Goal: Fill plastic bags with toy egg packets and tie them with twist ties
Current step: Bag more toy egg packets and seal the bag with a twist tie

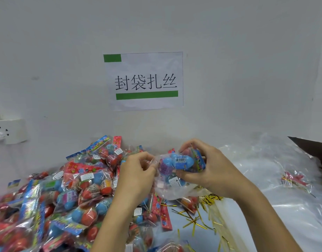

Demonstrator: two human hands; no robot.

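A clear plastic bag filled with toy egg packets is held above the table at the centre. My right hand grips the packets through the bag from the right side. My left hand pinches the gathered neck of the bag at its left end. Whether a twist tie is on the neck cannot be seen. Gold twist ties lie scattered on the table below the bag.
A large heap of egg packets covers the table's left half. Sheets of empty clear bags lie at the right, with a small red bundle on them. A paper sign hangs on the wall; a wall socket is at left.
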